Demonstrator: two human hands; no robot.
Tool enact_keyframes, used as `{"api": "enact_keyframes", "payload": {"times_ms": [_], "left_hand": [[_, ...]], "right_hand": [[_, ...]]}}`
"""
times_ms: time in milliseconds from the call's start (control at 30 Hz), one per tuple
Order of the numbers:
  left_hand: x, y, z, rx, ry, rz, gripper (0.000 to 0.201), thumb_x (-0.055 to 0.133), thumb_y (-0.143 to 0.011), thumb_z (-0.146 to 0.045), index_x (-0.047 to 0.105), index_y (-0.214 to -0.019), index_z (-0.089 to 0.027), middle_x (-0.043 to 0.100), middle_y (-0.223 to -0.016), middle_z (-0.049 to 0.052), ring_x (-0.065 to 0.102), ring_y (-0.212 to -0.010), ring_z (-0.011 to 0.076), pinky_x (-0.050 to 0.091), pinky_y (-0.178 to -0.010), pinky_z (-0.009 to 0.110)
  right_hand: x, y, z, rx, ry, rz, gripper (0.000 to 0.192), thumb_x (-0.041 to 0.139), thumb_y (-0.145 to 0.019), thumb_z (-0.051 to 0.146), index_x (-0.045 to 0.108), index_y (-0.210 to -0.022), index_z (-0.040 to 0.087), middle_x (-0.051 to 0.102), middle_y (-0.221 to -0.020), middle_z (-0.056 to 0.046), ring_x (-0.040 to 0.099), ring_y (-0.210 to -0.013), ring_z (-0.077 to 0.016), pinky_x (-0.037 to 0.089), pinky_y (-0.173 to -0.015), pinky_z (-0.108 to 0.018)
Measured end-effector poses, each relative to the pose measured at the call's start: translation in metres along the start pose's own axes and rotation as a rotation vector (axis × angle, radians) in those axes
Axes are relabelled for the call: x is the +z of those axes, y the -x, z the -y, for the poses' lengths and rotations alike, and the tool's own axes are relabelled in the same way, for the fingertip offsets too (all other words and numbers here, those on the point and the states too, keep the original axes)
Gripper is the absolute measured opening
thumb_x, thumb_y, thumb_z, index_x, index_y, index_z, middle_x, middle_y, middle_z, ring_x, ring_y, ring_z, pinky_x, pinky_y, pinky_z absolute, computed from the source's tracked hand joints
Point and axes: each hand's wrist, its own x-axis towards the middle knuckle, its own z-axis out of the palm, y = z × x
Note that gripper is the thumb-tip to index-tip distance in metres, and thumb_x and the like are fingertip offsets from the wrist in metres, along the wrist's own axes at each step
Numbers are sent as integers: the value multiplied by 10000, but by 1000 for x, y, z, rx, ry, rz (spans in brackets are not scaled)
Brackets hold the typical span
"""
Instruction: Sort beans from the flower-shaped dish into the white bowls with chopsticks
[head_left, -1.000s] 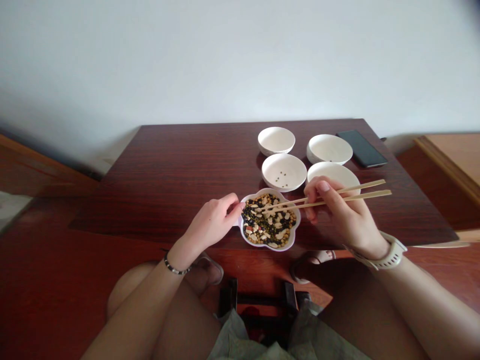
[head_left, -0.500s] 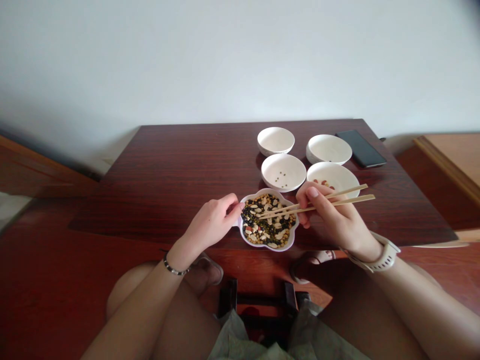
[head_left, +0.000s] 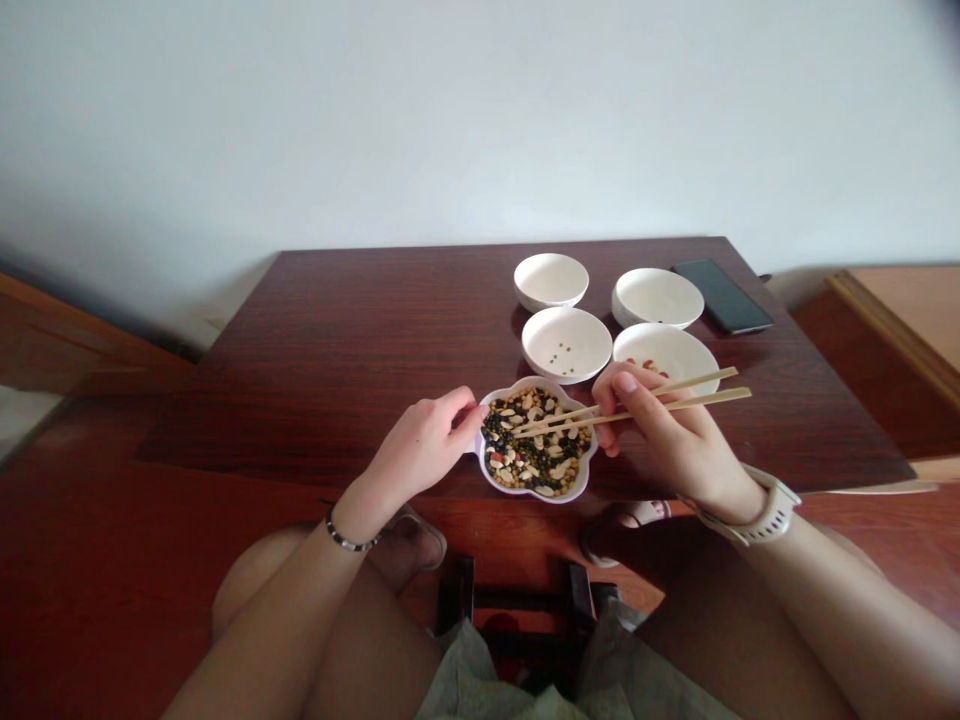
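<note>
Table edge (head_left: 450, 495): flower dish (head_left: 577, 478) between hands, chopsticks (head_left: 675, 392) across.

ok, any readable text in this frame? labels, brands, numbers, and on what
None readable.
Phone: dark screen, no text.
Watch on the right hand's wrist: strap side only, no marking visible.
White bowls, flower-shaped dish, chopsticks: plain, no print.
</note>
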Motion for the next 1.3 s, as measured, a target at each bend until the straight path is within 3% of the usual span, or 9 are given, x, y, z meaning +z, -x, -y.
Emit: {"api": "enact_keyframes", "payload": {"times_ms": [300,467,633,767,867,1133,1300], "left_hand": [[0,0,1,-5,4,11,342,480,-1101,-423,555,-839,-217,605,-671,-24,544,-598,140,304,-613,290],[-1,0,0,-9,-8,15,346,485,-1100,-426,548,-832,-215,581,-651,-32,524,-582,137,283,-604,291],[-1,0,0,-9,22,34,332,474,-1101,-400,528,-833,-212,623,-691,-28,540,-603,134,300,-621,281],[-1,-1,1,-12,25,30,328,474,-1102,-395,540,-842,-207,647,-713,-27,542,-609,129,308,-632,278],[-1,-1,1,-15,21,32,326,478,-1103,-388,533,-839,-205,634,-703,-34,535,-606,124,305,-635,279],[2,-3,-2,-3,37,46,342,471,-1104,-400,527,-828,-206,594,-676,-42,518,-599,120,294,-629,285],[1,-4,-2,0,43,51,339,476,-1102,-397,533,-828,-206,583,-668,-44,515,-596,120,289,-627,288]], "right_hand": [[0,0,1,2,-69,-33,385,503,-1104,515,599,-865,229,601,-686,-17,546,-613,-165,435,-601,-322],[-12,1,12,-94,-127,-211,372,566,-1084,467,608,-807,222,550,-740,-30,529,-592,-151,404,-547,-322],[-63,1,22,-294,-174,-488,349,621,-1060,303,620,-732,183,511,-790,-44,578,-607,-129,354,-485,-319],[-113,0,10,-430,-206,-730,316,636,-972,225,576,-665,181,490,-734,-21,564,-587,-130,348,-407,-256],[-132,3,-3,-359,-116,-763,291,579,-958,191,624,-672,156,566,-681,-43,569,-526,-138,409,-392,-233],[-134,14,-9,-339,-7,-804,287,577,-961,172,665,-689,145,617,-666,-56,596,-465,-136,448,-392,-216],[-119,7,-3,-339,-21,-745,285,634,-953,234,655,-679,158,607,-670,-54,583,-452,-136,416,-369,-228]]}}
